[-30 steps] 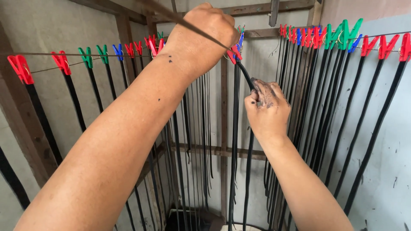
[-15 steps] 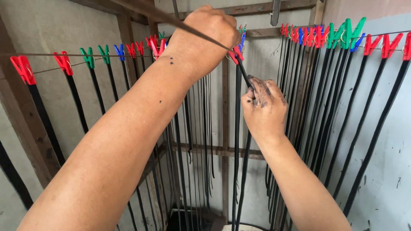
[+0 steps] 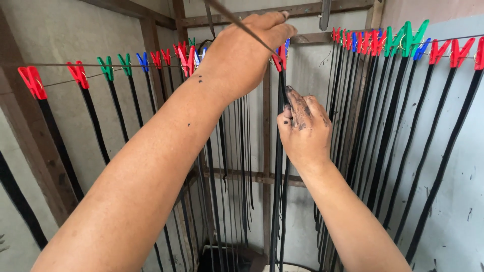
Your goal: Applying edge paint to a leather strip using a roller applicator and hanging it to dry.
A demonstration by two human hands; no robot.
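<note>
My left hand [image 3: 247, 50] is raised to the wire line and pinches a red clothespin [image 3: 277, 61] at the top of a long black strip [image 3: 277, 171]. That strip hangs straight down from the pin. My right hand [image 3: 304, 128], smeared with black stain, is shut around the same strip a little below the pin. A thin dark wire [image 3: 237, 22] runs diagonally over my left hand.
Many black strips hang from red, green and blue clothespins on wires: a row at the left [image 3: 108, 68] and a dense row at the right [image 3: 398, 43]. Wooden posts [image 3: 266, 151] and a grey wall stand behind. A dark container [image 3: 227, 257] sits low on the floor.
My right hand has slid down the black strip, away from the red pin. My left hand stays up at the pin.
</note>
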